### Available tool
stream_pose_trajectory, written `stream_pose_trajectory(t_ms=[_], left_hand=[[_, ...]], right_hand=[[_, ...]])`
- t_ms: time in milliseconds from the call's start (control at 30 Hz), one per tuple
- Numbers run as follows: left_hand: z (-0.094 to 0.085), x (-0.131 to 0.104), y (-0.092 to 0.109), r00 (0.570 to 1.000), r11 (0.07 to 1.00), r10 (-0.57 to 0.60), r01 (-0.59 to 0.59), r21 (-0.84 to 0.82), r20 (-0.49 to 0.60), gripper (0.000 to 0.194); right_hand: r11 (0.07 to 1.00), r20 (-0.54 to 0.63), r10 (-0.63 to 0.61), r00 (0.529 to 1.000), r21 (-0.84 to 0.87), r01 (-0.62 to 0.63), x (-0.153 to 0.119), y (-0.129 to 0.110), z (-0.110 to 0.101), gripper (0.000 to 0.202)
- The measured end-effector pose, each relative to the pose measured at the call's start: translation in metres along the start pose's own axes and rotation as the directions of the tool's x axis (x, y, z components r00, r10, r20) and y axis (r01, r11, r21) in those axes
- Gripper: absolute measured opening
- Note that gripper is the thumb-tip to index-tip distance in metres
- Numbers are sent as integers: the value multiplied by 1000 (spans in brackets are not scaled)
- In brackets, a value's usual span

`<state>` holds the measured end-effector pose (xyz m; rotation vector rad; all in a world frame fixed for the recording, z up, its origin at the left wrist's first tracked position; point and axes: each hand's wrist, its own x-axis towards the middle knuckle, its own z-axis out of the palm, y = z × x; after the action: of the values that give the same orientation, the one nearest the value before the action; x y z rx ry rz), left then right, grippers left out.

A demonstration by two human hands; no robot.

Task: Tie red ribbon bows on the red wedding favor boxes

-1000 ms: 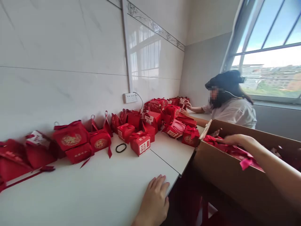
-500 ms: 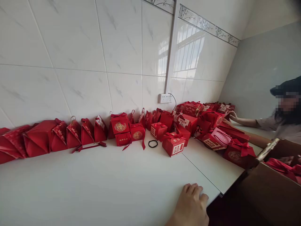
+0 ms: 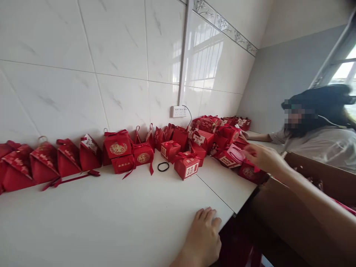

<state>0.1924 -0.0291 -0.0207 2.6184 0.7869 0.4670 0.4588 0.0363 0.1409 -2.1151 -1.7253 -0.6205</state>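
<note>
My left hand (image 3: 204,233) rests on the white table (image 3: 111,218) near its edge, fingers bent loosely and holding nothing. My right hand (image 3: 260,157) reaches in from the right, slightly blurred, its fingers apart. It is over a red gift box with a gold round print (image 3: 250,173) and beside a red box with a pink top (image 3: 235,152). Whether the fingertips touch either box I cannot tell. Nearer the middle stands a red gift box with a ribbon bow and white label (image 3: 187,168), with a smaller red box (image 3: 170,151) behind it.
Several red gift boxes (image 3: 69,157) line the tiled wall on the left. A loose red ribbon (image 3: 73,180) and a black band (image 3: 163,167) lie on the table. An open cardboard box (image 3: 283,207) stands at the right. Beyond it, a co-worker's hand (image 3: 244,135) is among the boxes.
My right arm has come into view, reaching over the cardboard box to the red boxes. The view has swung right. My left hand stays on the table.
</note>
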Motion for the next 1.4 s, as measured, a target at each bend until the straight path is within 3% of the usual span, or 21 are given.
stream_pose_trajectory(t_ms=[67,233,367,500,633,733,800,900,1000,1100,1167,1267,1300,1333,1400], left_hand=[[1,-2,-2,1000,1000,-3,3,6,-15,38],[8,-4,-9,997,999,22,-20,28,-71,37],[16,4,-17,999,998,14,-12,65,-30,38],[19,8,-22,1000,998,1,0,70,-9,39],[18,4,-18,1000,1000,-14,14,11,-7,39],[9,2,-11,998,995,-59,56,-78,-38,38],[-3,-1,-10,990,984,-108,94,-148,-90,38],[-30,-12,-24,952,960,-203,148,-239,-227,35],[-62,-39,-54,845,918,-344,210,-338,-409,23],[-93,-81,-84,718,872,-476,310,-379,-507,14],[-110,-110,-97,582,817,-576,389,-425,-575,14],[-129,-142,-108,346,714,-692,451,-535,-633,10],[-132,-148,-110,285,688,-715,450,-569,-638,9],[-136,-151,-112,237,668,-731,441,-600,-640,9],[-140,-152,-115,181,644,-751,412,-645,-635,12]], right_hand=[[999,102,35,994,-14,-34,13,-5,22,30],[987,230,161,960,-26,-159,42,-13,69,72],[987,305,155,940,-17,-158,48,-3,84,91],[988,314,148,938,-8,-153,42,2,86,91],[994,200,84,976,53,-97,19,-13,66,90],[940,-18,11,1000,341,-5,-4,-37,51,98],[797,-173,-104,979,574,186,-17,-58,49,105],[524,-297,-300,907,742,417,-33,-96,58,110],[349,-301,-399,866,824,447,-46,-141,70,111],[194,-259,-476,841,901,388,-59,-186,77,114],[104,-175,-587,791,952,288,-68,-210,82,117],[34,-56,-767,640,991,128,-81,-228,89,121],[10,-43,-784,619,997,82,-83,-230,91,117],[-6,-30,-769,638,999,41,-84,-231,92,111],[9,32,-673,739,999,-35,-78,-231,88,89]])
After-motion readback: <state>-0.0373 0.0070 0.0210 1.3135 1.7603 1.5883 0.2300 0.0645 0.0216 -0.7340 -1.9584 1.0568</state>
